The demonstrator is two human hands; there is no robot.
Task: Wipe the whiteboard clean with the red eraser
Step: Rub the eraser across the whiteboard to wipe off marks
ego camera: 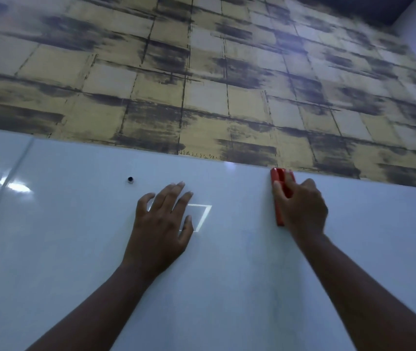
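The whiteboard (75,249) fills the lower half of the head view, glossy and pale. My right hand (302,209) grips the red eraser (279,198), which stands upright against the board just under its top edge. My left hand (162,225) lies flat on the board with its fingers spread, to the left of the eraser. Faint bluish smears show on the board below the eraser.
A small black round fitting (130,179) sits on the board up and left of my left hand. A bright square light reflection (202,216) lies beside that hand. Above the board is yellow wallpaper (202,72) with dark grid marks.
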